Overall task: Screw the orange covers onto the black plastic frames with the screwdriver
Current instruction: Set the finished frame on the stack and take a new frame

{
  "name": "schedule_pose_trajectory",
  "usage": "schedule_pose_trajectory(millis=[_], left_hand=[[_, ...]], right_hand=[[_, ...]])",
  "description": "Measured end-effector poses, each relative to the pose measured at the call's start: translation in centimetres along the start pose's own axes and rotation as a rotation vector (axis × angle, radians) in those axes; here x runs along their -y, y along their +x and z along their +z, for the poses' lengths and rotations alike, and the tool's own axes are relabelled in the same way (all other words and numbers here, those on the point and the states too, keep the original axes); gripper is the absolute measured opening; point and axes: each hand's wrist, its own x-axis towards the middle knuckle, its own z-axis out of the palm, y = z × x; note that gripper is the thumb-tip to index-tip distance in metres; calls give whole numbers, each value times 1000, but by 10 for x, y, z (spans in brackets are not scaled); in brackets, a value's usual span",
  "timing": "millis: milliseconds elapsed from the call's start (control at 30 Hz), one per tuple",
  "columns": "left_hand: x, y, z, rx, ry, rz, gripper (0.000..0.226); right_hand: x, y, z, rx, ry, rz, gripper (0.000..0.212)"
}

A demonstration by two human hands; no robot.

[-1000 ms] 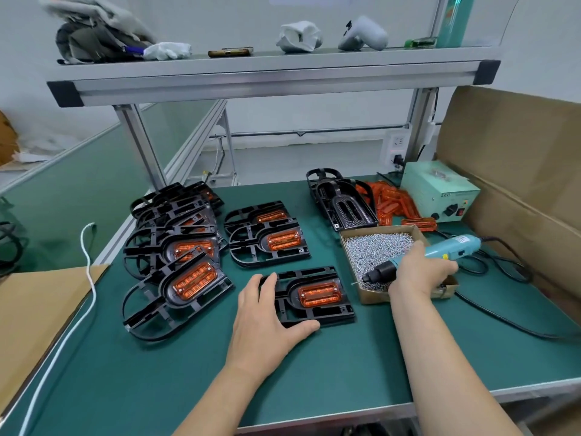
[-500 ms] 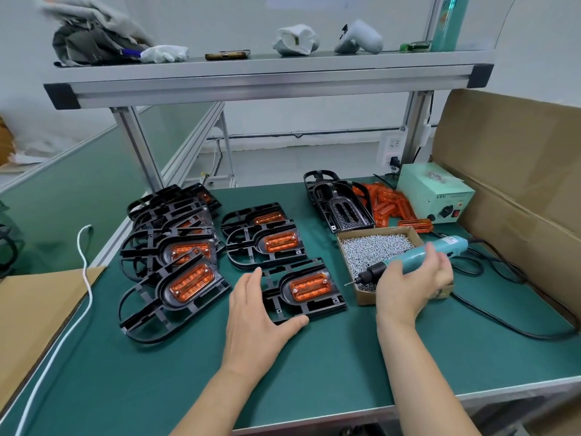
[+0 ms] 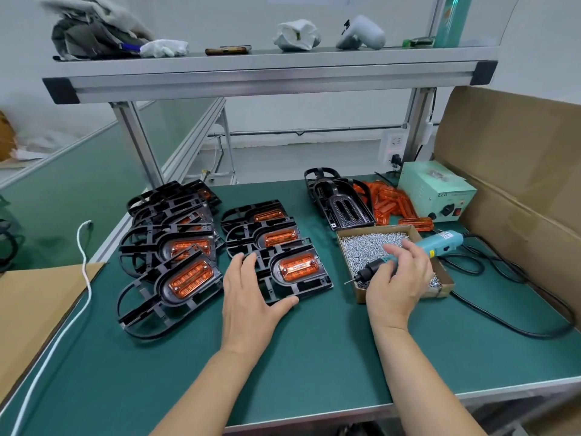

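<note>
The green bench [image 3: 314,357] fills most of the view, with an aluminium shelf [image 3: 270,80] overhead and a tall cardboard sheet [image 3: 509,171] standing along its right side. A flat piece of cardboard [image 3: 34,303] lies beyond the bench's left edge.

At the left rear, a spread of finished frames [image 3: 169,247] overlap one another, and the nearest of them reaches toward the left rail. Two more fitted frames [image 3: 261,228] lie in the middle. At the back right sits a stack of bare frames [image 3: 339,199], with a heap of loose orange covers [image 3: 390,199] beside it and a pale green power unit [image 3: 437,190] next to that.

An open cardboard box [image 3: 374,229] sits right of centre, its floor covered with a loose layer of small silver screws [image 3: 367,247].

The work frame [image 3: 311,286] lies flat in front of the middle pair, with its orange cover [image 3: 298,267] seated in the raised oval. A strip of bare mat separates its right edge from the box. The left hand [image 3: 251,297] lies flat on the frame's left part, fingers straight and together, thumb stretched along the near edge. The right hand [image 3: 399,278] is wrapped round the teal screwdriver [image 3: 440,243] above the box's near end. The bit points left and down, just past the box wall and apart from the frame.

A black cable [image 3: 490,313] loops from the driver across the right side. A wide band of bare mat runs between the forearms and the bench's near metal edge.
</note>
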Motion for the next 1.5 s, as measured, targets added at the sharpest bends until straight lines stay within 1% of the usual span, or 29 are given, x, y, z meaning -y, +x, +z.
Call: schedule_pose_trajectory(millis=[200,333,433,500,600,667,700,800,867,1200,1300,1400,1500], left_hand=[[4,17,7,-27,118,49,101],[7,27,10,1,198,26,91],[10,31,11,-5,266,40,84],[10,30,11,-16,289,80,82],[9,29,13,2,340,244,80],[7,30,16,35,389,333,73],[5,31,17,47,405,344,67],[1,35,21,87,436,302,48],[2,37,22,100,433,267,41],[10,60,26,84,442,125,40],[9,62,28,74,435,87,47],[8,59,26,50,417,129,56],[4,53,24,54,411,224,62]], right_hand=[[2,-1,0,18,-11,17,32],[3,-1,0,31,-25,29,32],[3,-1,0,33,-25,28,32],[3,-1,0,33,-25,24,32],[3,-1,0,37,-26,30,33],[3,-1,0,41,-25,32,33],[3,-1,0,43,-23,30,33],[3,-1,-1,47,-8,33,34],[4,-1,-1,50,0,42,36],[4,-1,-2,62,5,31,33],[4,-1,-2,70,4,38,34],[5,-1,-3,67,10,43,33],[5,-1,-3,64,8,45,33]])
